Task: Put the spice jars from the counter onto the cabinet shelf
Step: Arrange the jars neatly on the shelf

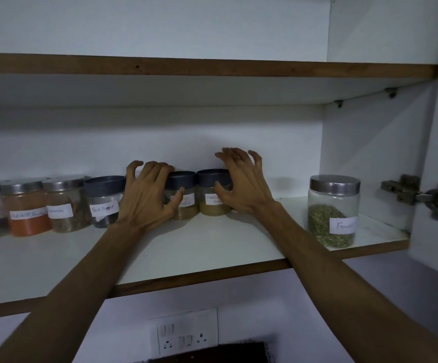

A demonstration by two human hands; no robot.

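Note:
Several labelled spice jars stand in a row at the back of the white cabinet shelf (212, 247). My left hand (147, 197) lies over a jar that it almost wholly hides, between the black pepper jar (105, 203) and the dark-lidded masala jar (186, 189). Its fingers curl over the hidden jar's top and its thumb touches the masala jar's front. My right hand (241, 184) hovers at the dark-lidded coriander jar (211, 205), fingers spread and lifted above the lid, thumb by its label. A bigger steel-lidded fennel jar (330, 213) stands alone to the right.
Steel-lidded jars of cinnamon (66, 205) and red chilli powder (28, 213) continue the row to the left. An upper shelf (212, 66) runs overhead. A door hinge (419, 195) sits on the right cabinet wall. A wall socket plate (186, 334) is below the shelf.

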